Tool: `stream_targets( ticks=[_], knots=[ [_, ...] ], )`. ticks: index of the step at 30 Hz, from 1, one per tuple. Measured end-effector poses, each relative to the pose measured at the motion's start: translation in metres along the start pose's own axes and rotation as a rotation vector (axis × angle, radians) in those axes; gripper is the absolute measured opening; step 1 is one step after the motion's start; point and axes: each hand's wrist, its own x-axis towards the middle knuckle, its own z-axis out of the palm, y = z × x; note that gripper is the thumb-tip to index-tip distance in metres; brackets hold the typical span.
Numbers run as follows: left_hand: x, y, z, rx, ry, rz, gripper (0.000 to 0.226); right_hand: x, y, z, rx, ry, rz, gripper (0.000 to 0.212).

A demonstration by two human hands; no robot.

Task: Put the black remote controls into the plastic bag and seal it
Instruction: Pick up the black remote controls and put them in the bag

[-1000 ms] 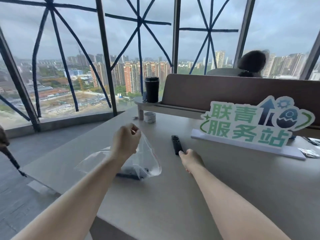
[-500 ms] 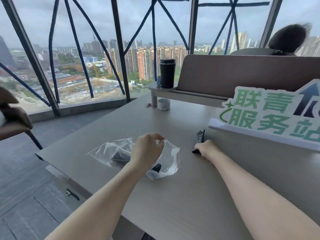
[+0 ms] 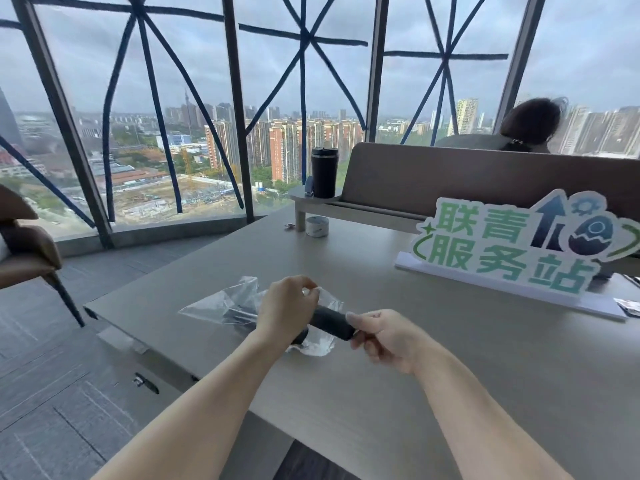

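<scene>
A clear plastic bag [image 3: 221,304] lies on the grey table [image 3: 381,393] near its left corner. My left hand [image 3: 285,308] pinches the bag's upper rim and holds its mouth up. My right hand [image 3: 384,336] grips one end of a black remote control [image 3: 330,322], whose far end points into the bag's mouth. Another dark remote [image 3: 242,317] shows through the plastic, lying inside the bag and partly hidden behind my left hand.
A green and white sign [image 3: 512,251] stands at the right. A low shelf [image 3: 346,209] at the back carries a black tumbler [image 3: 324,172], with a small white pot [image 3: 317,226] below. A brown chair [image 3: 24,251] stands left of the table. A person's head [image 3: 530,121] shows behind the bench.
My right hand picked the remote up from the table near the sign and carried it left to the bag's mouth. My left hand kept hold of the bag's rim.
</scene>
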Motion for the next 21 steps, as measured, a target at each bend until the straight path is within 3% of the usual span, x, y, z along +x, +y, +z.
stream_targets(
  ticks=[5,8,9,12,17,21],
  knots=[
    [-0.014,-0.007,-0.016,0.0,-0.01,0.019,0.02,0.024,0.015,0.032,-0.143,0.409,-0.121,0.003],
    [-0.024,-0.013,-0.022,0.032,-0.053,0.075,0.021,0.025,0.021,0.042,-0.298,0.305,-0.11,0.041],
    [-0.028,-0.014,-0.023,0.039,-0.072,0.094,0.021,0.028,0.021,0.046,-0.333,0.277,-0.11,0.044],
    [-0.035,-0.018,-0.029,0.066,-0.176,0.106,0.023,0.033,0.019,0.056,-0.419,0.372,-0.219,0.017],
    [-0.046,-0.033,-0.045,0.225,-0.434,0.084,0.039,0.015,0.01,0.051,-0.369,0.589,-0.341,0.019],
    [-0.039,-0.022,-0.063,0.305,-0.214,0.051,0.031,-0.021,-0.018,0.028,-0.309,0.695,-0.444,0.016]
  ],
)
